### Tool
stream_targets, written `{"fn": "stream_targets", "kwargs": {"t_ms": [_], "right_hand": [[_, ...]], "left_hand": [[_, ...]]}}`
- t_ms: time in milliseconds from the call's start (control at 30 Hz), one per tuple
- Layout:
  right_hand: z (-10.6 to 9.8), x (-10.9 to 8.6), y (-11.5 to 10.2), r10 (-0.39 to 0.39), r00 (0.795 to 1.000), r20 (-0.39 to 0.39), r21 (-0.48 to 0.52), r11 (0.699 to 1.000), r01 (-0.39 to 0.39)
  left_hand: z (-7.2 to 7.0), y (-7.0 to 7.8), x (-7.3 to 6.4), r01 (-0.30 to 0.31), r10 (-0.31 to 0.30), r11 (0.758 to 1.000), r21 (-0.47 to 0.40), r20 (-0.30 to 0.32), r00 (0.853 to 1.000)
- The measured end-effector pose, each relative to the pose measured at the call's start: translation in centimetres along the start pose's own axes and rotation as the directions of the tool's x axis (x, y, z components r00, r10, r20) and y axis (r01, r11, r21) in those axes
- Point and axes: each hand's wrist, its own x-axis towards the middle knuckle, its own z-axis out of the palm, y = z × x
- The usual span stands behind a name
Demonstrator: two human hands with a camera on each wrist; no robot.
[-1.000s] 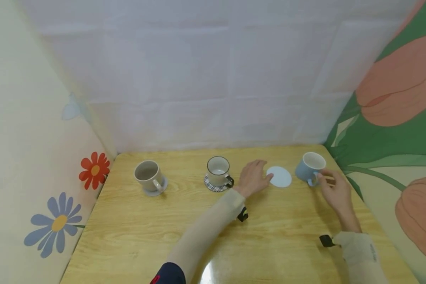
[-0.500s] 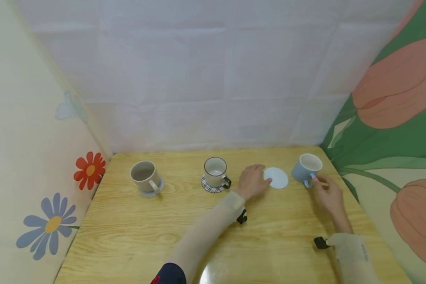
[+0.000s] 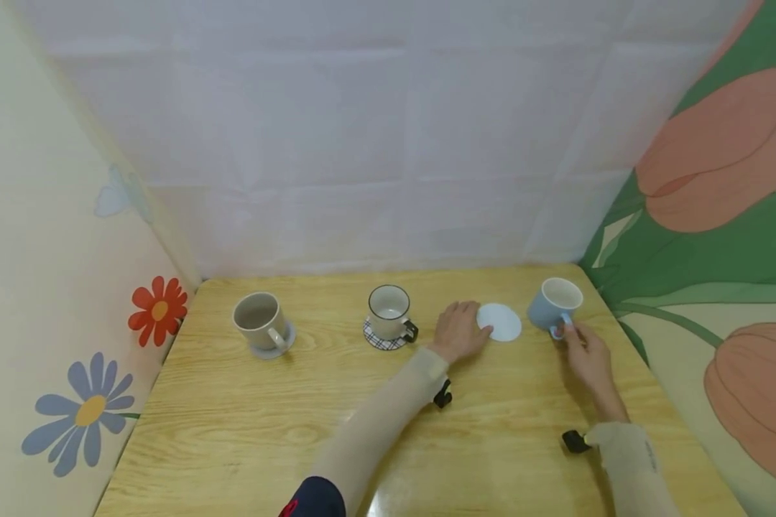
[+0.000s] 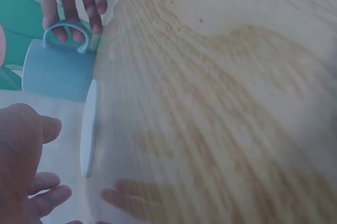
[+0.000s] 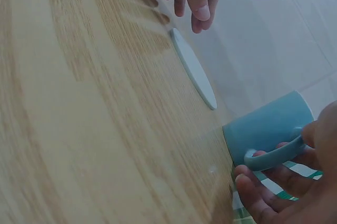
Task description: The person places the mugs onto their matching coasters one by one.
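Observation:
My right hand (image 3: 591, 359) holds the light blue mug (image 3: 552, 307) by its handle. In the right wrist view the thumb is on the handle (image 5: 276, 156) and fingers pass through it. The mug stands upright at the right end of the table, white inside. To its left lies a round white coaster (image 3: 499, 322), flat on the wood. My left hand (image 3: 459, 334) is beside that coaster, thumb toward its near left edge. Its fingers (image 4: 50, 197) are spread and relaxed in the left wrist view, and they hold nothing.
A cream mug with a dark rim (image 3: 389, 310) sits on a checkered coaster (image 3: 383, 344) in the middle. Farther left, a beige mug (image 3: 259, 322) rests on a grey coaster (image 3: 270, 352). White fabric (image 3: 388, 143) rises behind the wooden table (image 3: 233, 424); flowered panels flank it.
My right hand has moved left and closed in on the blue mug's handle. My left hand has settled a little lower beside the white coaster. The head view has shifted slightly.

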Motion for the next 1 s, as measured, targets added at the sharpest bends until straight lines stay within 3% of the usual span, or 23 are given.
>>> {"fn": "stream_targets", "kwargs": {"t_ms": [133, 267, 733, 900, 1000], "right_hand": [[0.0, 0.2, 0.1, 0.008, 1.0, 0.018, 0.121, 0.993, -0.01], [-0.1, 0.3, 0.1, 0.017, 0.999, 0.048, 0.178, 0.984, -0.025], [-0.3, 0.8, 0.2, 0.024, 0.996, 0.086, 0.199, 0.979, -0.041], [-0.3, 0.8, 0.3, 0.005, 0.996, 0.085, 0.17, 0.985, -0.019], [-0.4, 0.9, 0.4, 0.003, 0.995, 0.097, 0.215, 0.976, -0.024]], "left_hand": [[0.4, 0.0, 0.1, -0.008, 0.008, 1.0, -0.005, 0.007, 1.0], [0.8, -0.1, 0.1, -0.007, 0.007, 1.0, 0.001, 0.021, 1.0], [1.8, -0.4, 0.2, -0.012, 0.011, 1.0, 0.016, 0.082, 0.997], [2.6, -0.5, 0.4, -0.014, 0.007, 0.997, 0.07, 0.104, 0.995], [2.7, -0.4, 0.6, -0.018, 0.007, 0.995, 0.102, 0.105, 0.994]]}}
